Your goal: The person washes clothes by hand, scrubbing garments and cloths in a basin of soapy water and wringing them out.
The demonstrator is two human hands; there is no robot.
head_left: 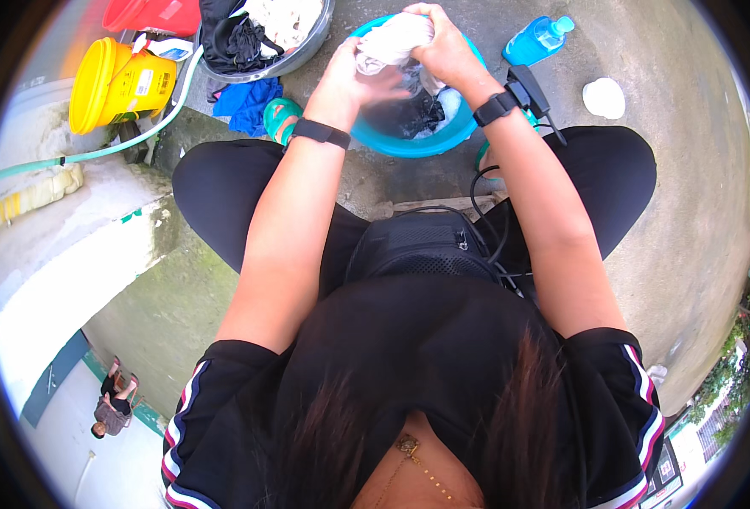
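A bunched white cloth (394, 41) is held up over the far part of a round blue basin (417, 151). My right hand (444, 53) is closed on the cloth's right side, thumb below and fingers over the top. At its left end is my left hand (347, 75), thumb side against the cloth. Motion smears my left fingers under the bundle, so their grip does not show. In the basin, water and dark cloth (422, 114) lie with a pale piece (449, 106) at the right side.
A metal tub (307, 58) of black and white clothes stands far left, with blue cloth (252, 103) beside it. Left of these are a yellow bucket (129, 85) and a pale hose (159, 127). A blue bottle (534, 42) and white cup (604, 98) stand right. Someone (114, 407) sits lower left.
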